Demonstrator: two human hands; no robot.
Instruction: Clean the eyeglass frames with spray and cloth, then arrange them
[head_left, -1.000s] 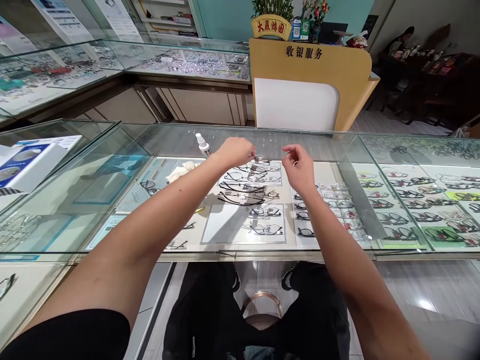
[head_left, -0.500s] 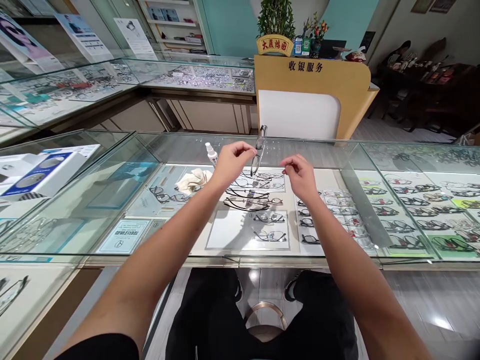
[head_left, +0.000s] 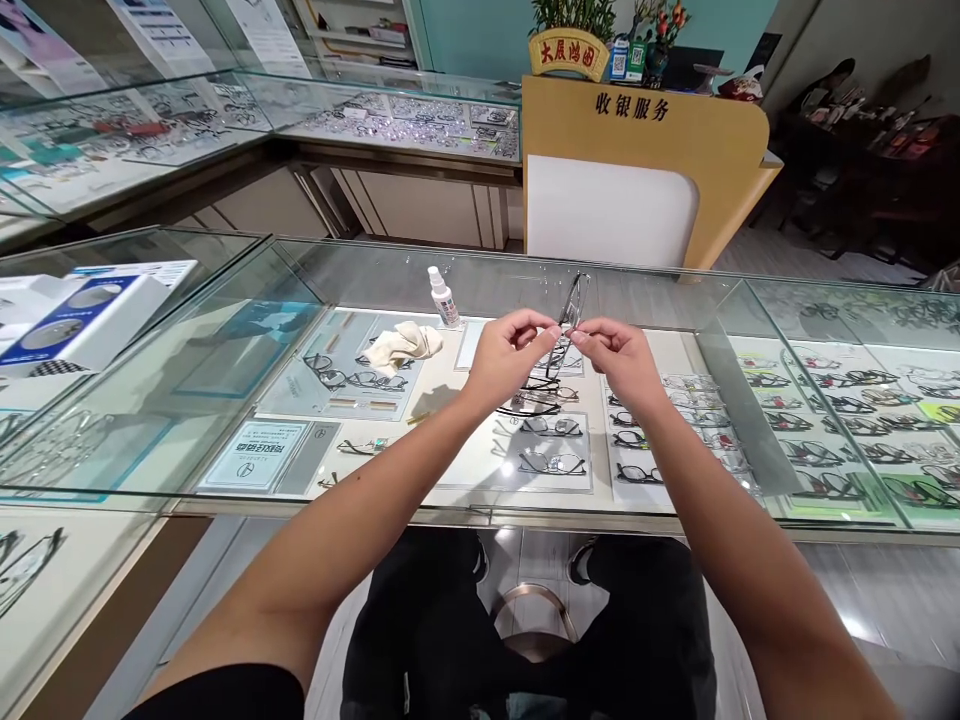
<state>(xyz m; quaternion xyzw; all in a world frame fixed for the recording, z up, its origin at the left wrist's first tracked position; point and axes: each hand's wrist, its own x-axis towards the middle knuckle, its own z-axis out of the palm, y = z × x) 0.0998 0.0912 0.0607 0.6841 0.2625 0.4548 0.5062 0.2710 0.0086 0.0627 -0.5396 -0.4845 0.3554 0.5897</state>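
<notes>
Left hand (head_left: 514, 355) and right hand (head_left: 619, 362) now both pinch the eyeglasses (head_left: 574, 300), tilted on edge above the glass display case (head_left: 465, 515); earlier I saw only the left gripping them. Beyond my left fingers are a spray bottle (head_left: 444, 300) and crumpled cloth (head_left: 403, 347).

The left sleeve (head_left: 225, 692) was black and plain, with a gently curved lower edge. The left hand (head_left: 511, 355) and right hand (head_left: 621, 362) were bare, as were both forearms (head_left: 367, 525). The trousers (head_left: 416, 610) were black and loose, with a short pale strip (head_left: 407, 690) on one leg and a blue-grey patch (head_left: 536, 707) at the lap. The shoes (head_left: 482, 563) were dark with pale edging.
</notes>
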